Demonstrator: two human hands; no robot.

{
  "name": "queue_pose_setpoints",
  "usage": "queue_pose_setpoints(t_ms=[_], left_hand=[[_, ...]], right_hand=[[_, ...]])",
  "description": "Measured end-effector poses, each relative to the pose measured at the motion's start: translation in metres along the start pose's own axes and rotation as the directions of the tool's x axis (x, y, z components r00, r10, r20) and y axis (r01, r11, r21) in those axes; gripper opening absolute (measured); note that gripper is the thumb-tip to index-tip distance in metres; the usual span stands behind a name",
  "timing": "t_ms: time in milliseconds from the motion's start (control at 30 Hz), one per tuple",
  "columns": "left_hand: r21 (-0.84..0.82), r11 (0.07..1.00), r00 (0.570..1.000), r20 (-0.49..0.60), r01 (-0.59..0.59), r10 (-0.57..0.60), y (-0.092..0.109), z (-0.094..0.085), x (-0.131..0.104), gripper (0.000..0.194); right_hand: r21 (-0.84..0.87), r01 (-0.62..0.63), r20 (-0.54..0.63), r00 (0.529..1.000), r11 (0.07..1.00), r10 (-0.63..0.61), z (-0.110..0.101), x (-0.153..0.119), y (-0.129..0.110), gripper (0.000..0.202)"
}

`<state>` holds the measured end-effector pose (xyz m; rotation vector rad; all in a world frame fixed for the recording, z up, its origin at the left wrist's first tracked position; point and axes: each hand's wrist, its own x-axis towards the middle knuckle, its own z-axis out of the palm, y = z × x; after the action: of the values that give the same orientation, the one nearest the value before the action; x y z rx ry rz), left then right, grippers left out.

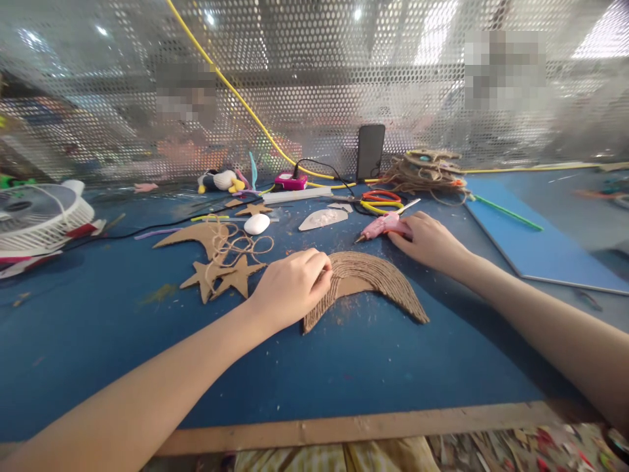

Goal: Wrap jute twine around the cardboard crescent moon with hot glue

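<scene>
A cardboard crescent lies on the blue table, partly covered with rows of brown twine. My left hand rests on its left part, fingers curled together at the twine; what they pinch is too small to make out. To the right, my right hand is closed round the handle of a pink glue gun, whose nozzle points left, beyond the crescent. Loose twine lies in loops at the left over a bare cardboard crescent and cardboard stars.
Behind stand a phone, scissors, a twine bundle and a pink adapter. A white fan is at far left, a blue board at right. A mesh screen closes the back.
</scene>
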<state>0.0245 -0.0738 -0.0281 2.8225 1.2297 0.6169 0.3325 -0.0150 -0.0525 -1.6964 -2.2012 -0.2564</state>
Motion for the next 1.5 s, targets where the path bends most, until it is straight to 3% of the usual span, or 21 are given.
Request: queue_pose_setpoints(t_ms=[333,500,733,1500], left_hand=[[-0.018,1.0,1.0,0.011,0.01,-0.01,0.0,0.001,0.001,0.016],[-0.009,1.0,1.0,0.004,0.0,0.0,-0.001,0.002,0.001,0.015],[0.008,1.0,1.0,0.015,0.008,-0.008,-0.001,0.003,0.001,0.015],[0.006,1.0,1.0,0.022,0.013,-0.013,0.0,0.002,0.001,0.014]], right_hand=[[0.157,-0.075,-0.132,0.987,0.985,0.096,-0.01,0.0,-0.01,0.023],[0.247,0.154,-0.132,0.983,0.957,-0.124,-0.019,-0.008,-0.028,0.026],[0.125,0.348,-0.183,0.929,0.929,-0.323,-0.021,-0.016,-0.045,0.018],[-0.004,0.405,-0.194,0.897,0.914,-0.398,-0.018,-0.016,-0.047,0.013]])
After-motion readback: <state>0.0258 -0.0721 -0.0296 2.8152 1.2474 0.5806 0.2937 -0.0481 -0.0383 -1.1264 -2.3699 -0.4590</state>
